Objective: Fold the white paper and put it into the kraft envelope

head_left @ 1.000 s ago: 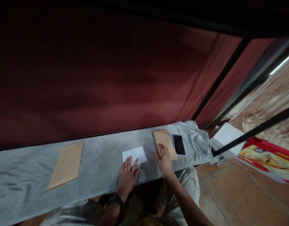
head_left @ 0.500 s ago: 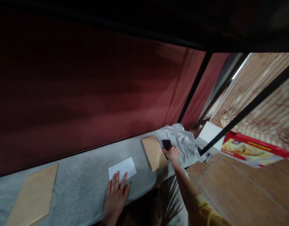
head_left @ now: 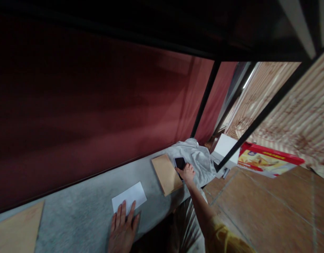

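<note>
My left hand [head_left: 123, 226] lies flat with its fingers spread, the fingertips resting on the near edge of a white sheet of paper [head_left: 129, 196]. That sheet lies on a grey cloth-covered surface. Farther right, my right hand [head_left: 187, 173] is closed around the lower part of a smartphone [head_left: 180, 163], thumb across its left side. The phone's dark screen faces up, and its lower end is partly covered by the hand. A brown envelope [head_left: 166, 174] lies just left of the phone. Another brown envelope [head_left: 19, 228] is at the far left, cut off by the picture's edge.
A grey cloth [head_left: 84, 203] covers the surface and bunches up at its right end. Behind stands a dark red panel [head_left: 111, 116]. Black metal bars [head_left: 259, 121] rise at the right. On the tiled floor [head_left: 278, 207] are a white box [head_left: 225, 146] and a red-and-yellow box [head_left: 270, 160].
The camera has turned slightly right, so everything appears shifted left. My hands keep their places on the paper and the phone.
</note>
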Action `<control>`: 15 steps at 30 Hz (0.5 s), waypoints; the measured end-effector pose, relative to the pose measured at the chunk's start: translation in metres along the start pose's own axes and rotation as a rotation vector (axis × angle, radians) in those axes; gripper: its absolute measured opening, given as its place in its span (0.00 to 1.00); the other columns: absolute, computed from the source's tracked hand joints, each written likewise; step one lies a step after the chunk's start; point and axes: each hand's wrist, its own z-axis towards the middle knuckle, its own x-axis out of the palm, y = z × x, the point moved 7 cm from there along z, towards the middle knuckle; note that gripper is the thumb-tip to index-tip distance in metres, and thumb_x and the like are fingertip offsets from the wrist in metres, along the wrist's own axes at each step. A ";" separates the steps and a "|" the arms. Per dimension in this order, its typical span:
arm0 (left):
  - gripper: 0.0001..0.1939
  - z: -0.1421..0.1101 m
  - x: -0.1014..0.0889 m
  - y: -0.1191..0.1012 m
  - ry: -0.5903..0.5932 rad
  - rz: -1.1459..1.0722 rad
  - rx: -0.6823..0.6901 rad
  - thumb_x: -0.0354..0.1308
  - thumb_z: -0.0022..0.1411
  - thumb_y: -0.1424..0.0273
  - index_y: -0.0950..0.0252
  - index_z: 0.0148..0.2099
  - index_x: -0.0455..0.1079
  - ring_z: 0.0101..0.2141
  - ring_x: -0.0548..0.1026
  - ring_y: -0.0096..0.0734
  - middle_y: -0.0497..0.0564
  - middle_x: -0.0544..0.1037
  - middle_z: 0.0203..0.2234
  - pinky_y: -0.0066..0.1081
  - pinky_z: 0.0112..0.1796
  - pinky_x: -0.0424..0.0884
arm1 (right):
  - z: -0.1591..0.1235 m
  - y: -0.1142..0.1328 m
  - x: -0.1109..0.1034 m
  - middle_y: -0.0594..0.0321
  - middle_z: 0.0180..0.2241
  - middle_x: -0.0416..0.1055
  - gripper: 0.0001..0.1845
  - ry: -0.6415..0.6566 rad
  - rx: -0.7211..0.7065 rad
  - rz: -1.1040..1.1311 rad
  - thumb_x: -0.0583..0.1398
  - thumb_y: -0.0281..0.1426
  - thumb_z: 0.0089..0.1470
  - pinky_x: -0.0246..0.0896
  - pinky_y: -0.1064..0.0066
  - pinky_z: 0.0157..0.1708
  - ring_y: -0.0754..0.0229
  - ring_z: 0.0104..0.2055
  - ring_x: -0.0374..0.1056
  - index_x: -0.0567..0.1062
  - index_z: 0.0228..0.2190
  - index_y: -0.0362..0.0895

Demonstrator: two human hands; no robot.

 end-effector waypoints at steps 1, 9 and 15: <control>0.28 0.000 0.001 0.000 0.004 0.008 0.002 0.46 0.64 0.63 0.58 0.65 0.66 0.69 0.49 0.50 0.55 0.58 0.68 0.52 0.64 0.51 | 0.000 0.000 0.001 0.40 0.49 0.69 0.40 0.000 0.004 0.002 0.63 0.55 0.50 0.61 0.55 0.47 0.40 0.52 0.67 0.69 0.51 0.36; 0.28 -0.001 0.001 -0.001 0.022 0.050 0.018 0.45 0.66 0.63 0.59 0.65 0.65 0.70 0.46 0.50 0.56 0.58 0.68 0.52 0.64 0.50 | 0.005 -0.004 0.005 0.42 0.48 0.69 0.40 0.028 0.000 -0.007 0.64 0.57 0.49 0.61 0.56 0.46 0.41 0.51 0.68 0.70 0.51 0.38; 0.28 -0.001 0.001 -0.001 0.010 0.023 0.003 0.44 0.66 0.61 0.59 0.65 0.65 0.70 0.46 0.49 0.55 0.57 0.69 0.52 0.64 0.50 | 0.005 -0.004 0.006 0.42 0.48 0.69 0.41 0.022 -0.008 -0.008 0.63 0.57 0.49 0.61 0.56 0.45 0.42 0.51 0.67 0.69 0.52 0.39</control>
